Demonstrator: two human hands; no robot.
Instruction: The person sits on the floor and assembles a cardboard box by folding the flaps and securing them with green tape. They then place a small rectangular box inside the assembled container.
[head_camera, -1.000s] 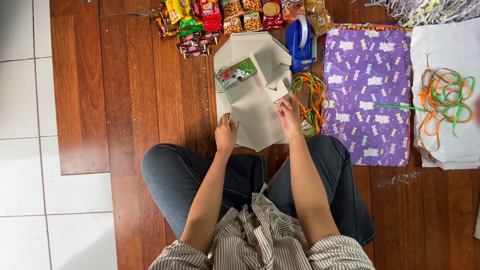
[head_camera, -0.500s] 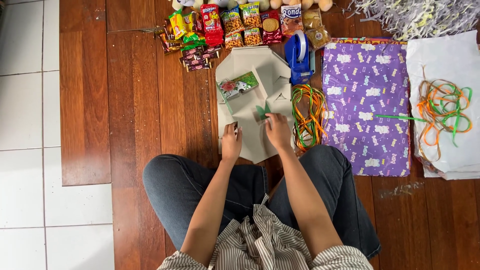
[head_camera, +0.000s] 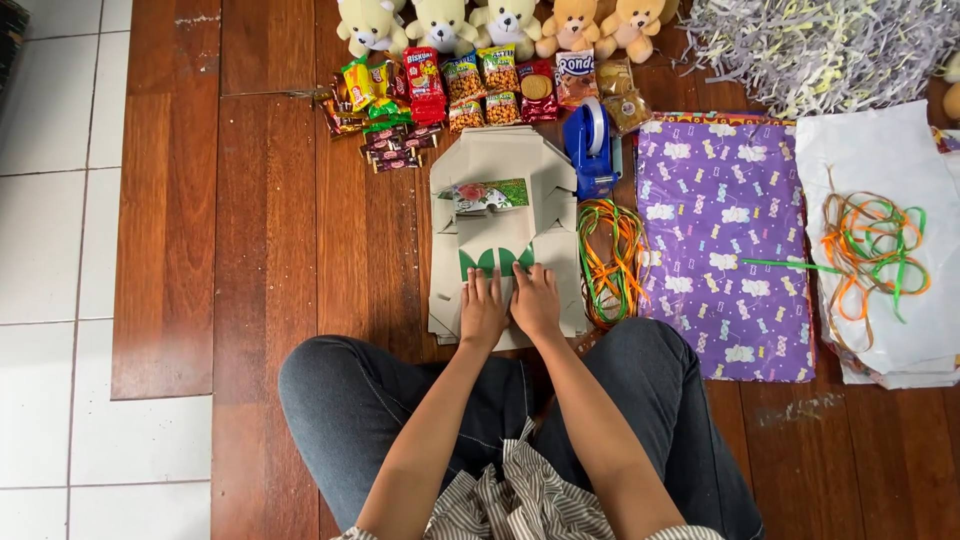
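A flat grey cardboard box blank lies on the wooden floor in front of my knees. Its near flaps with green printed edges are folded inward. My left hand and my right hand press side by side, palms down, on those folded flaps. A small green and pink printed card sits on the middle of the blank.
A blue tape dispenser and orange-green ribbons lie right of the box. Purple wrapping paper, white paper with ribbons, snack packets, teddy bears and shredded paper lie around.
Both hands moved from the outer sides of the blank to its near middle, folding the flaps inward so the green edges show. The camera tilted up, showing the bears.
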